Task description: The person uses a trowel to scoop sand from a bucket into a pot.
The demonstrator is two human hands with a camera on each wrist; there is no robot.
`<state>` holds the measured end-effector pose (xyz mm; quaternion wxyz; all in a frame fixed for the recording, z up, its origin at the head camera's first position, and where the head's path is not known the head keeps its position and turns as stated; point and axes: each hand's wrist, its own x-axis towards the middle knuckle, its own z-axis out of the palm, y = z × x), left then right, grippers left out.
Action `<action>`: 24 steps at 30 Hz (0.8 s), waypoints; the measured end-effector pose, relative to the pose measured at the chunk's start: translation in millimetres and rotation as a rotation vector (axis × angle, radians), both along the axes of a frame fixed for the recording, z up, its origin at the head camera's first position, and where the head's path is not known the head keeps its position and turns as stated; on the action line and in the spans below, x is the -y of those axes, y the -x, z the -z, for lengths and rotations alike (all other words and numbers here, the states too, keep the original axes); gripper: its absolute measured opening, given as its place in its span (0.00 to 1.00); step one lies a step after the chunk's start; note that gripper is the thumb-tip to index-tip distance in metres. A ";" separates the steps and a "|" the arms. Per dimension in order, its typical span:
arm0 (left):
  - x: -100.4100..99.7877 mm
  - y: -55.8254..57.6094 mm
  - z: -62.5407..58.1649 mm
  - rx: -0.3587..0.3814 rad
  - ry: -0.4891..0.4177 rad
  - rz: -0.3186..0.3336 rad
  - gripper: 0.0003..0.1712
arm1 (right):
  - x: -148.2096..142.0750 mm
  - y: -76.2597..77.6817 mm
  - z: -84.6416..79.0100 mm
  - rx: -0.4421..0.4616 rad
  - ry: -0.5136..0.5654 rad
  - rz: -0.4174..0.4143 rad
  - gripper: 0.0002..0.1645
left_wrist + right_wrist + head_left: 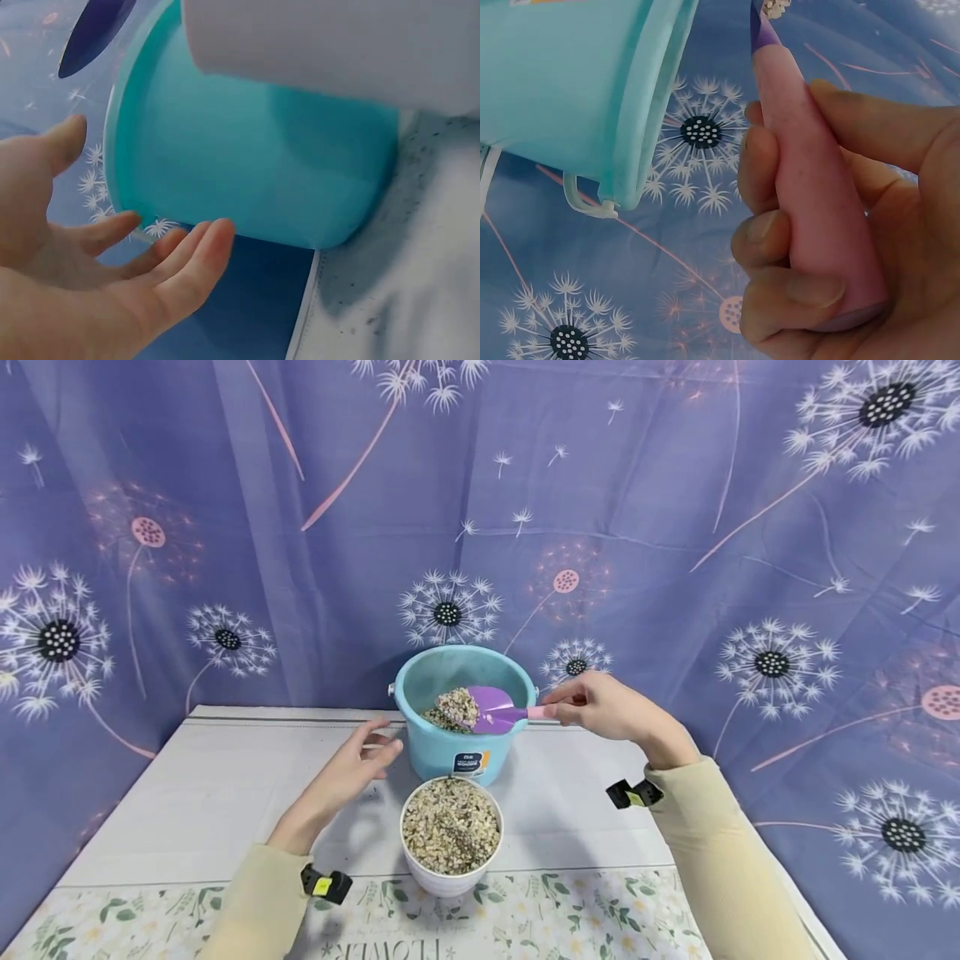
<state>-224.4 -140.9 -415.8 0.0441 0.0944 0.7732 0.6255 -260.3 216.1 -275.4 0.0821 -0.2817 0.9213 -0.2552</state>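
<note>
My right hand point(606, 705) grips the pink handle point(821, 187) of a small trowel with a purple blade point(493, 708). A heap of pale, speckled grainy potting mix point(457, 707) lies on the blade, which is held over the mouth of a turquoise bucket point(450, 752). More of the mix sits inside the bucket. To the bucket's left, my left hand point(358, 764) is held with fingers loosely bent and nothing in it. In front of the bucket stands a white pot point(444, 883), filled to about its rim with the same mix point(450, 827).
The white tabletop point(262, 777) has a flower-print mat point(585, 910) along its front. Dark crumbs are scattered on the table beside the bucket. A blue dandelion-print curtain point(360, 568) hangs close behind. The bucket's handle point(574, 196) hangs at its rim.
</note>
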 end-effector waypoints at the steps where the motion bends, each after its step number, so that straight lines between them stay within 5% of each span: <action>1: -0.2 -5.5 2.2 0.003 -0.001 0.021 0.39 | -2.2 -3.6 1.8 -0.001 0.005 -0.006 0.11; 9: 0.8 -37.2 21.4 0.014 0.083 0.248 0.46 | -13.0 -30.9 21.9 -0.028 0.009 -0.022 0.10; 15: -5.2 -46.6 31.8 0.046 -0.036 0.460 0.57 | -12.4 -44.5 43.4 -0.053 0.012 -0.023 0.08; 24: -13.0 -48.3 35.9 0.031 -0.049 0.516 0.62 | -8.6 -52.9 75.8 -0.020 0.087 0.019 0.11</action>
